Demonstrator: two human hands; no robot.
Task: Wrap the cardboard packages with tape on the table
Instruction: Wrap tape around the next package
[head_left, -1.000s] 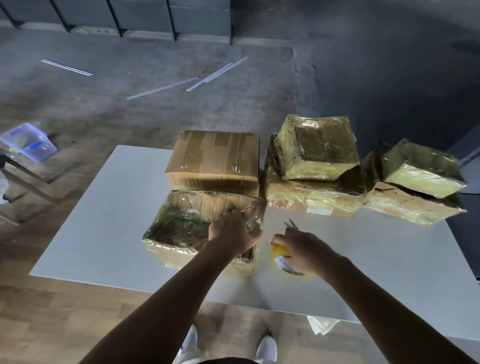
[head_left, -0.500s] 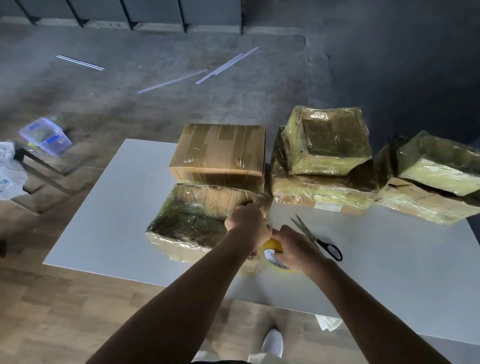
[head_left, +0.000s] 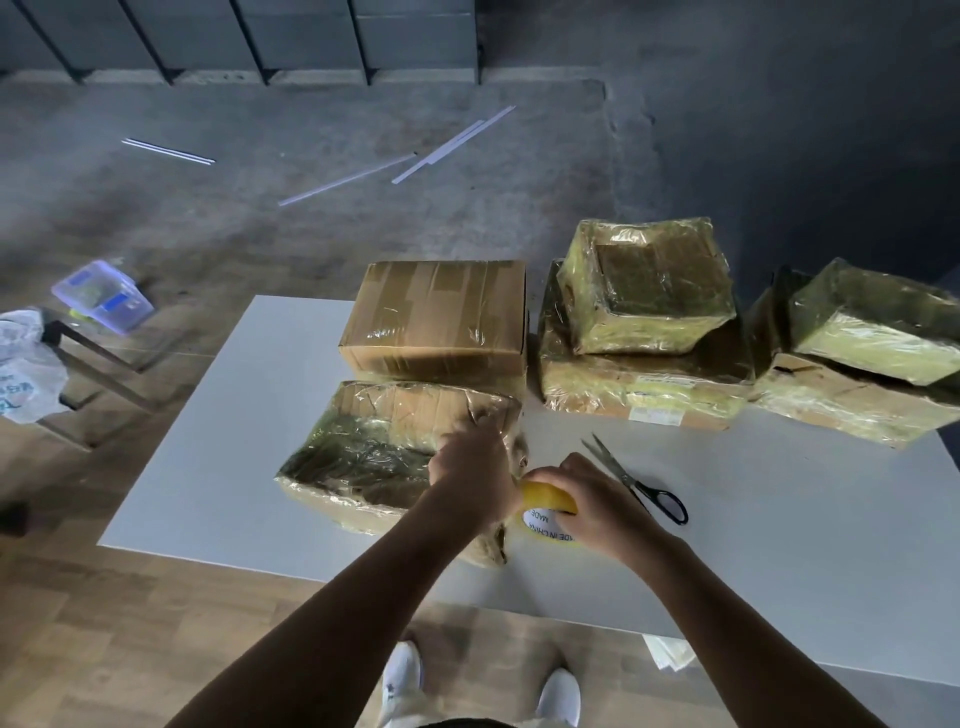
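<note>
A cardboard package (head_left: 374, 447), partly covered in shiny yellowish tape, lies on the white table (head_left: 218, 467) in front of me. My left hand (head_left: 470, 470) presses on its right end, fingers closed against the wrap. My right hand (head_left: 587, 499) grips a yellow tape roll (head_left: 548, 512) held right against the package's right side. Behind the package sits a brown taped box (head_left: 441, 317).
Black-handled scissors (head_left: 636, 480) lie on the table just right of my right hand. Several wrapped packages are stacked at the back right (head_left: 649, 291) (head_left: 872, 332). On the left stand a plastic container (head_left: 104, 301) and a white bag (head_left: 26, 364). My shoes (head_left: 405, 675) are below the table edge.
My right hand has let go of the scissors, which now lie on the table, and brought the tape roll left against the package. My left hand stayed on the package's right end.
</note>
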